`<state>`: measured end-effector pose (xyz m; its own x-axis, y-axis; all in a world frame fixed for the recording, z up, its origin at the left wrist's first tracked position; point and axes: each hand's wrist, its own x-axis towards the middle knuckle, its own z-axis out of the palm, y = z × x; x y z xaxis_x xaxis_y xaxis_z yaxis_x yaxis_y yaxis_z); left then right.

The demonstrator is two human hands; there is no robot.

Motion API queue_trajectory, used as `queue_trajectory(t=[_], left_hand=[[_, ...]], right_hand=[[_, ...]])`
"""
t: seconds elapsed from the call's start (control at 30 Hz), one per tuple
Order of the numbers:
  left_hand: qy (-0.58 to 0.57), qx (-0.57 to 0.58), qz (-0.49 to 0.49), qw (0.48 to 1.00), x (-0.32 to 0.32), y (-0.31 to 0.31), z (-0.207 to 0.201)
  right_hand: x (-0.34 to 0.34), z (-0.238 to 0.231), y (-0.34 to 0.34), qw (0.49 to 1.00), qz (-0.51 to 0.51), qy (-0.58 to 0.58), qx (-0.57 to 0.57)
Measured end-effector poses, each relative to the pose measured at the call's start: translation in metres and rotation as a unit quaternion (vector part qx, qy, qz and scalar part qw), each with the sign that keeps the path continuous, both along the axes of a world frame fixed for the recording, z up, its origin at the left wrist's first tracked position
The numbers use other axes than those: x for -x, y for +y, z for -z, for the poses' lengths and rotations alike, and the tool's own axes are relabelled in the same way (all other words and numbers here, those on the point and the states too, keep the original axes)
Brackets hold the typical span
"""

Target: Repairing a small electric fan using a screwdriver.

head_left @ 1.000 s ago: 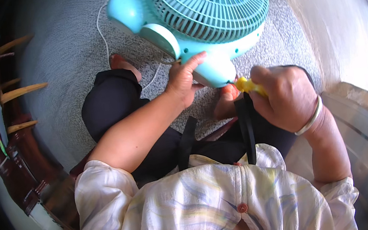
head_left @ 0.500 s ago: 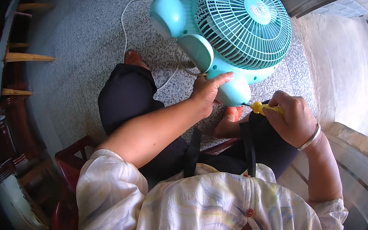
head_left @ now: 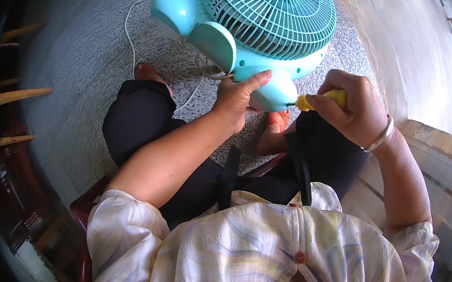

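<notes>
A turquoise fan [head_left: 273,13] with a round slatted grille and rounded knob-like feet is tilted in front of me. My left hand [head_left: 239,96] grips the near rounded foot [head_left: 278,91], its thumb lying over the top and its fingers underneath, partly hidden. In my right hand [head_left: 351,103] is a yellow-handled screwdriver [head_left: 304,102], the fist wrapped round the handle. The short dark shaft points left, and its tip meets the end of that foot. Any screw at the tip is too small to make out.
A pale power cord [head_left: 130,40] runs over the speckled grey floor [head_left: 83,62] behind my bare foot. Wooden legs of furniture [head_left: 23,95] stick out at the left. I sit on a dark red plastic seat [head_left: 85,204]. A wall [head_left: 399,49] stands at the right.
The fan, both hands and the screwdriver sit further left and higher in the picture, as the whole view has shifted. My right hand has turned slightly around the handle; the tip stays at the foot.
</notes>
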<state>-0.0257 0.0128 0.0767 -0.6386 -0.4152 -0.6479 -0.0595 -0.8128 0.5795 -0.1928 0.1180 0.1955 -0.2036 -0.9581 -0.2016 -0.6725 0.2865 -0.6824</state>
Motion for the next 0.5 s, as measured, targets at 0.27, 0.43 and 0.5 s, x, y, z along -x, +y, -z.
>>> queue_trajectory(t=[0.27, 0.43, 0.5], left_hand=[[-0.010, 0.005, 0.022, 1.000, 0.001, -0.003, 0.004], [-0.021, 0.024, 0.018, 0.999, 0.001, -0.002, 0.002], [-0.020, 0.021, 0.035, 0.999, 0.000, -0.004, 0.007]], right_hand=[[0.002, 0.004, 0.003, 0.991, 0.116, -0.069, -0.019], [0.006, 0.010, 0.005, 0.993, 0.082, -0.082, -0.009], [0.016, 0.012, 0.007, 0.997, -0.041, -0.058, 0.025]])
